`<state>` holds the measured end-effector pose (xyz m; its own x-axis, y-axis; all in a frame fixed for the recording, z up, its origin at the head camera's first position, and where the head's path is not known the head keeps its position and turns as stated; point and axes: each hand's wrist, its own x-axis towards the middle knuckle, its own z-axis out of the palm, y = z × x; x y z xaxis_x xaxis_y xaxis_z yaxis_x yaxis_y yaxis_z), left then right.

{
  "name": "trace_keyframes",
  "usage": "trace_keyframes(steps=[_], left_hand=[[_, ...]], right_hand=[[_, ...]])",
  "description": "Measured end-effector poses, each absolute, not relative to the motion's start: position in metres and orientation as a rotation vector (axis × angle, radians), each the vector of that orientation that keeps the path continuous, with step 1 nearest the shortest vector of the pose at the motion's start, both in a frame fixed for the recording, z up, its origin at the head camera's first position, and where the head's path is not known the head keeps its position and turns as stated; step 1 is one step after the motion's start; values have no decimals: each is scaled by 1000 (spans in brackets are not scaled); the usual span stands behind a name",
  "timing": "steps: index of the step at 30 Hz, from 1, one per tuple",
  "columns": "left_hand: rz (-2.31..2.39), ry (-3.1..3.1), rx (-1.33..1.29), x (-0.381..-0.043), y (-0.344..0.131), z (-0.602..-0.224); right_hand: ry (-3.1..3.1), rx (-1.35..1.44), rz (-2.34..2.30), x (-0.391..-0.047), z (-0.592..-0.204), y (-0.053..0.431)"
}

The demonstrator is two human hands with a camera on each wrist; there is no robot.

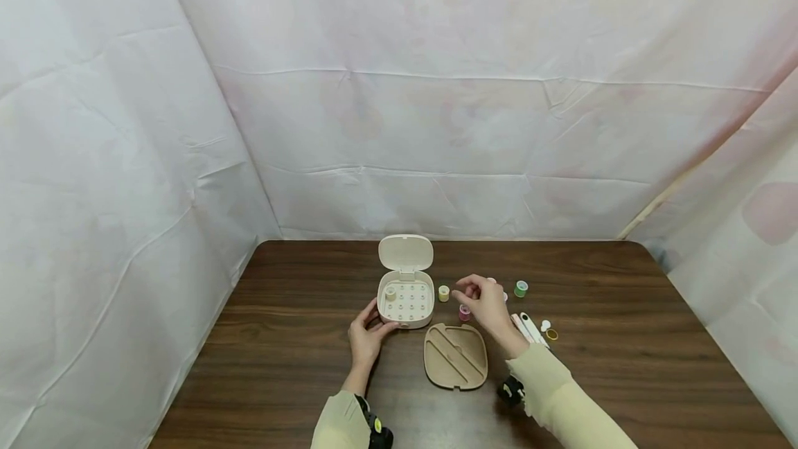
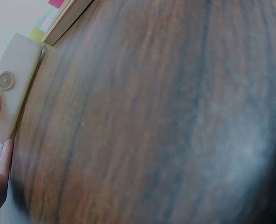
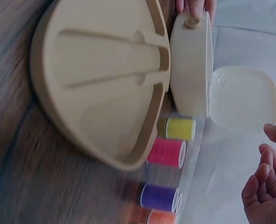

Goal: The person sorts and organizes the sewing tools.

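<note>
A cream sewing box (image 1: 406,300) stands with its lid (image 1: 406,253) tipped up and back. Rows of small pegs line its inside, and one pale spool (image 1: 390,293) sits at the left. My left hand (image 1: 366,339) grips the box's front left corner, thumb on the front wall by the round button (image 2: 5,80). To the right, my right hand (image 1: 489,307) hovers near the yellow thread spool (image 1: 444,294) and the pink spool (image 1: 464,312), its fingers loosely bent. Nothing shows between thumb and fingers in the right wrist view.
A beige divided tray (image 1: 456,357) lies in front of the box, to its right. Beyond the right hand are a green spool (image 1: 521,289), a purple spool (image 3: 160,198) and an orange one (image 3: 162,217). White slim tools (image 1: 530,330) and a yellow ring (image 1: 552,334) lie farther right.
</note>
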<state>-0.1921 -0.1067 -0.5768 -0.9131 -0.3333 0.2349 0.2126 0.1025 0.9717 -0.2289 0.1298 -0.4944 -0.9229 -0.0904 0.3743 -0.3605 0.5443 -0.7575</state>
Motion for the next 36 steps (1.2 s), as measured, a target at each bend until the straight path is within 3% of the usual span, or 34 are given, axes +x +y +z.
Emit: trace_keyframes(steps=[12, 36], left_hand=[[-1908, -1951, 90, -183, -104, -556], [-1887, -1954, 113, -192, -108, -585]], right_hand=[[-2410, 334, 1272, -224, -498, 165], [-2395, -105, 1295, -226, -512, 216]])
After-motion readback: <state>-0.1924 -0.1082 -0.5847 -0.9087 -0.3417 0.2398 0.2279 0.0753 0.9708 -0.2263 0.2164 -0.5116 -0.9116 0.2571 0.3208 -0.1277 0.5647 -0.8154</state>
